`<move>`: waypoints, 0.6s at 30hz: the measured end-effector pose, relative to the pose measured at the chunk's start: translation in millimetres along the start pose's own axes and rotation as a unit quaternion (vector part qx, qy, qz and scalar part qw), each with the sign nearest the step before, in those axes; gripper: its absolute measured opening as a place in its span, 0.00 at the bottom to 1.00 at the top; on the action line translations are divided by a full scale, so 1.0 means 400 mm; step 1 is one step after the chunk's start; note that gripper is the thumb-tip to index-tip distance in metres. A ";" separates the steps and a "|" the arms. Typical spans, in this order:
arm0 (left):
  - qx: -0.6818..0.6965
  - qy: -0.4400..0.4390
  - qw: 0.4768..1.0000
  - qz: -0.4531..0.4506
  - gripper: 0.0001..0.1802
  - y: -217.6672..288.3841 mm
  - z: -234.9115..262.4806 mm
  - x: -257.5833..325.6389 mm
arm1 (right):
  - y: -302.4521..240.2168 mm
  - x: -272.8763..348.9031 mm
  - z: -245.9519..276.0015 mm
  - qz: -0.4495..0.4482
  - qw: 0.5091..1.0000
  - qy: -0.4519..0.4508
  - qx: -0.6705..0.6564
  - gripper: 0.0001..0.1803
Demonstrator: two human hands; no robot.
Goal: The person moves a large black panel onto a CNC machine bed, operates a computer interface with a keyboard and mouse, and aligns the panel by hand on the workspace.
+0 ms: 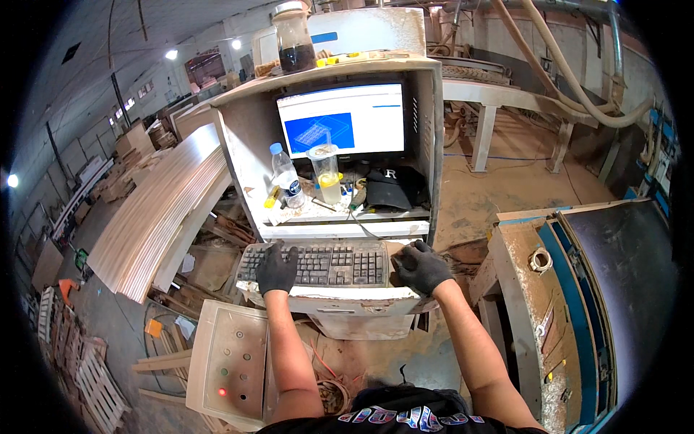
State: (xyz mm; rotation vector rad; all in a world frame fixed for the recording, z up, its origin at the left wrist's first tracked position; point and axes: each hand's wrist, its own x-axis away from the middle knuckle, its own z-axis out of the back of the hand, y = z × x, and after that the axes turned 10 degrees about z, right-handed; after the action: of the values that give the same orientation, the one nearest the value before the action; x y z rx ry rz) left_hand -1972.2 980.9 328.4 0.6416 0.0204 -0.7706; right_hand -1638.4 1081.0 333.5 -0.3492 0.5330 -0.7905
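Resting our left hand (277, 268), fingers spread, on the computer keyboard (340, 265), we should press lightly. Near the right edge of the keyboard shelf (361, 294), our right hand (422, 267) curls, grip unclear.

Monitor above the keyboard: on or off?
On. The monitor is lit, showing a white window and a blue panel with a line drawing, above the keyboard where the left hand rests.

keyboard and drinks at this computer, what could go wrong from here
The part-filled plastic cup stands just behind the keyboard; if knocked, it might spill onto it. The gloved left hand rests on the keyboard, so thick fingertips could hit a wrong key. The jar of dark liquid sits above the monitor and might fall if bumped.
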 end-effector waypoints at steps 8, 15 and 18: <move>0.011 0.004 1.000 -0.007 0.32 -0.008 -0.010 -0.004 | 0.022 0.000 -0.015 0.021 1.000 0.007 0.010 0.21; 0.014 0.032 0.999 -0.025 0.29 -0.020 -0.021 -0.007 | 0.018 -0.001 -0.014 0.045 0.999 0.011 -0.011 0.18; 0.019 0.010 1.000 -0.014 0.31 -0.003 -0.005 0.000 | 0.014 0.000 -0.007 0.040 0.999 0.006 -0.026 0.18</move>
State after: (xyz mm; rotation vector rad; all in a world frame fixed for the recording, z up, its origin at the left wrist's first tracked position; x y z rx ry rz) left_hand -1972.5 981.7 326.1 0.6870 0.0324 -0.7924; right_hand -1636.7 1084.5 328.5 -0.3688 0.5770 -0.7026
